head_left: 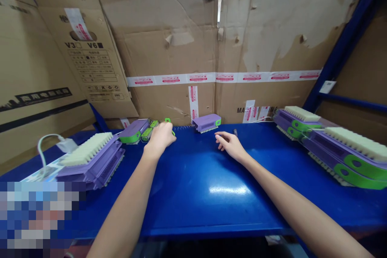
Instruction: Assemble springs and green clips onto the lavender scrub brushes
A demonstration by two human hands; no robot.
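My left hand [161, 138] is closed at the back left of the blue table, its fingers on a small green plastic piece [167, 120] that shows past the knuckles. Just left of it lie several green pieces [148, 132] and a purple brush with a green end [135, 131]. Loosely curled, with its fingers apart and nothing visible in them, my right hand [231, 145] hovers over the table. Behind it sits a purple brush body [207, 123], bristles down. A row of thin metal springs [184, 127] lies between the hands at the back.
Stacked purple brushes with pale bristles stand at left [90, 159] and right [347, 153]. A white plug with a cable [67, 144] lies at far left. A small dark object [235, 132] is near my right hand. Taped cardboard [169, 48] walls the back; blue metal posts [341, 44] frame it.
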